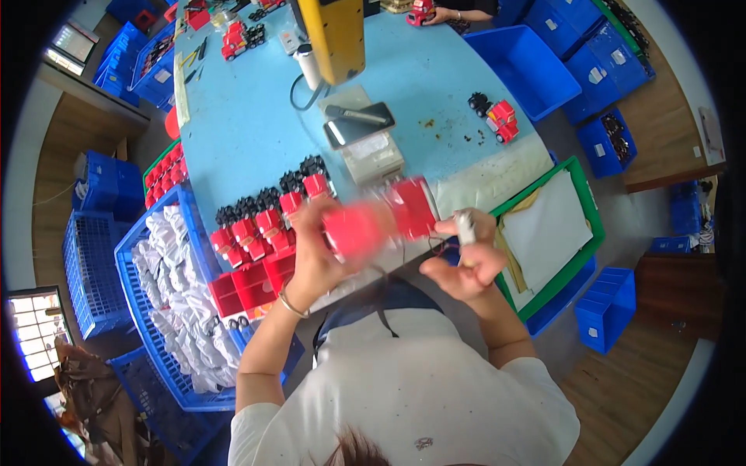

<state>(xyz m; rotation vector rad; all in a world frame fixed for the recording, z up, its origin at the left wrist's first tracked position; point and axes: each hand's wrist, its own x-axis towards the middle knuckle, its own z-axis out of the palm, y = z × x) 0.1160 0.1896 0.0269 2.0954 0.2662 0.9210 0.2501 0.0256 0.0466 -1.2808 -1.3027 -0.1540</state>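
Red toy truck (381,220): being held in the air just above the near edge of the desk, blurred by motion, its shape hard to make out beyond a red body in two blocks.
Left hand (315,252): coming up from the lower edge with the forearm bent at the elbow, a thin bracelet (291,305) sitting on the wrist, fingers wrapping around the left end of the toy.
Right hand (466,260): raised beside the toy's right end, fingers closing around a small white tool (465,227) that is standing upright in the fist.
Desk (249,124): light blue, running away from the person.
Finished trucks (268,221): red cabs with black wheels, standing in rows on the desk just left of the left hand.
Yellow machine (332,35): rising from the far middle of the desk.
Blue crate (128,256): sitting to the left of the desk, holding white bagged parts (175,295).
Green tray (592,225): lying to the right, holding a white sheet (548,229).
Blue bins (590,54): stacked at the far right, some carrying small white labels.
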